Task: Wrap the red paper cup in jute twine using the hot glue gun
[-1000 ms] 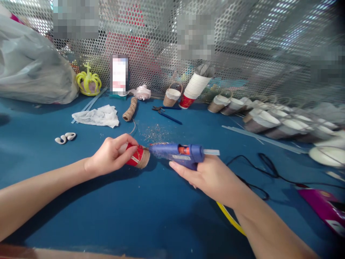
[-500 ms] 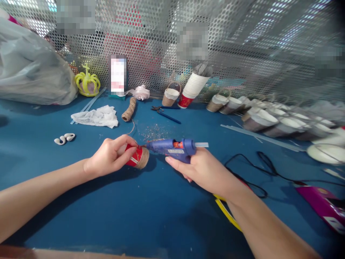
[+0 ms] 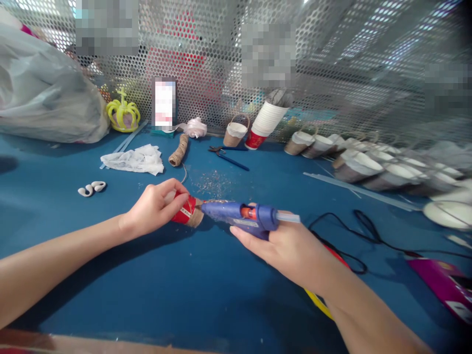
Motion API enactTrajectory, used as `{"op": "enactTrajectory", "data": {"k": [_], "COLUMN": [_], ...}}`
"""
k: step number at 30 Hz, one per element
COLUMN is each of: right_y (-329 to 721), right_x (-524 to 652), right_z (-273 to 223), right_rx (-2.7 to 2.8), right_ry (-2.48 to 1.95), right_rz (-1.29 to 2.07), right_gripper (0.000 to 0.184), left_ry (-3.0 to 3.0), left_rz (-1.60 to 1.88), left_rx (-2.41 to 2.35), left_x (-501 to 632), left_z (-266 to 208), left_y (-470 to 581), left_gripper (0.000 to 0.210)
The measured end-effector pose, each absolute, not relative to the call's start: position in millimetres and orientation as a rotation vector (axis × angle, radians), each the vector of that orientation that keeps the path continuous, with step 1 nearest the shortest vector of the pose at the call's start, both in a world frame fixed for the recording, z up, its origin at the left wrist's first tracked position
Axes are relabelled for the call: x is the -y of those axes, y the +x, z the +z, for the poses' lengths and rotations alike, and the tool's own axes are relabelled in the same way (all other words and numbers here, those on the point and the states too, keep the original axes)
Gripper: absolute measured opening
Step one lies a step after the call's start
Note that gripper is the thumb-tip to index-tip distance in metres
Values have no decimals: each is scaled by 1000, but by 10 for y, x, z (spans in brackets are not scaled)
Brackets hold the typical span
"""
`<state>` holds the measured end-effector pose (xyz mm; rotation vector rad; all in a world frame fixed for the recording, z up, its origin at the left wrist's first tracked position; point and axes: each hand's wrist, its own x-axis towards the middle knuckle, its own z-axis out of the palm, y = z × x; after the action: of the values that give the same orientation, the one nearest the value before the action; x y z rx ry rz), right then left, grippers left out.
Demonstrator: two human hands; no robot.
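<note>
A red paper cup [image 3: 184,210] lies on its side, its far end wound with brown twine [image 3: 195,219]. My left hand [image 3: 158,204] is closed around the cup's left part, thumb and fingers pressed on it. In my right hand [image 3: 283,241] is a blue glue gun [image 3: 236,214] with a clear glue stick [image 3: 289,217] poking out of its back. The nozzle points left and meets the cup near the edge of the wound twine; whether it touches cannot be made out. A strand runs from the cup area toward a twine roll [image 3: 179,150] behind it.
Pliers [image 3: 228,156], a twine-wrapped bucket [image 3: 235,133] and stacked paper cups [image 3: 269,120] stand along the mesh wall. Several finished buckets [image 3: 354,164] crowd the right. A black cable [image 3: 365,231] and purple box [image 3: 442,282] lie right; white cloth [image 3: 134,160] and a plastic bag [image 3: 47,93] left.
My right hand has tilted the glue gun, its back end now lower and further right. The nozzle has shifted slightly down along the cup. My left hand keeps its hold.
</note>
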<state>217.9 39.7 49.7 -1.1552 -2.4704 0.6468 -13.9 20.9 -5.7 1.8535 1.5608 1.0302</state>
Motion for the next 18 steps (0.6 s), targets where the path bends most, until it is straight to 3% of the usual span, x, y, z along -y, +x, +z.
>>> {"op": "enactTrajectory", "data": {"k": [18], "right_y": [2160], "right_x": [-363], "right_z": [547], "right_rx": [2403], "right_ry": [-1254], "right_rz": [848], "right_gripper": [12], "left_ry": [1867], "left_rz": [1075], "left_rx": [-1577], "left_x": [-208], "left_z": [-28], "left_y": [-122], "left_gripper": [21]}}
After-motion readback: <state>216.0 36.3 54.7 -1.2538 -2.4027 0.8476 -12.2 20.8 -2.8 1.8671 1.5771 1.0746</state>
